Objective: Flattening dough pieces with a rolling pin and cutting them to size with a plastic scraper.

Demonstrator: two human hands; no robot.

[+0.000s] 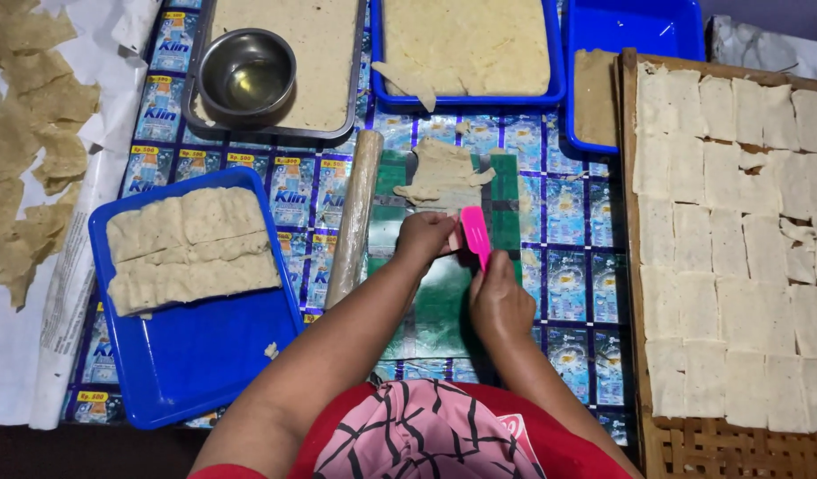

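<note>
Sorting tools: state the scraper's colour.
Bright pink scraper, in the right hand; head view.
</note>
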